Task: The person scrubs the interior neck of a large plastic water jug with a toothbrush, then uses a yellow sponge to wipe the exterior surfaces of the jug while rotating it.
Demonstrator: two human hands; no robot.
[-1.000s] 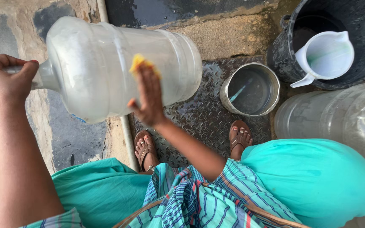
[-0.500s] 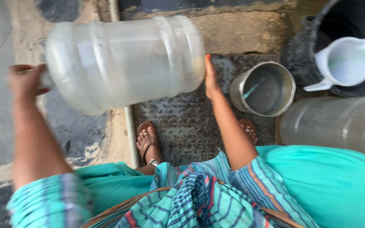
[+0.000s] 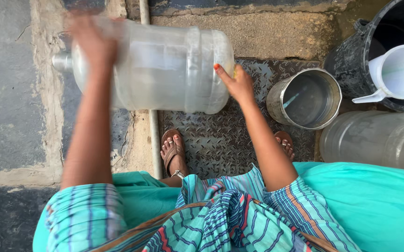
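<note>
- Jug: a large clear plastic water jug is lying on its side in the air, neck pointing left, above a pipe and the edge of a chequered metal plate.
- Left hand: it is resting over the jug's shoulder near the neck, blurred with motion. A second ago it was closed round the neck itself, so it has slid onto the body; how far the fingers are curled cannot be told.
- Right hand: it is pressing against the jug's base, fingers spread, with a scrap of yellow just showing behind it. A second ago it was flat on the jug's side with the yellow piece under the fingers, so the rubbing has passed from side to bottom.
- Surroundings: a steel pot is standing just right of the jug, a white pitcher is sitting in a dark bucket, and a second jug is lying at the right.
</note>
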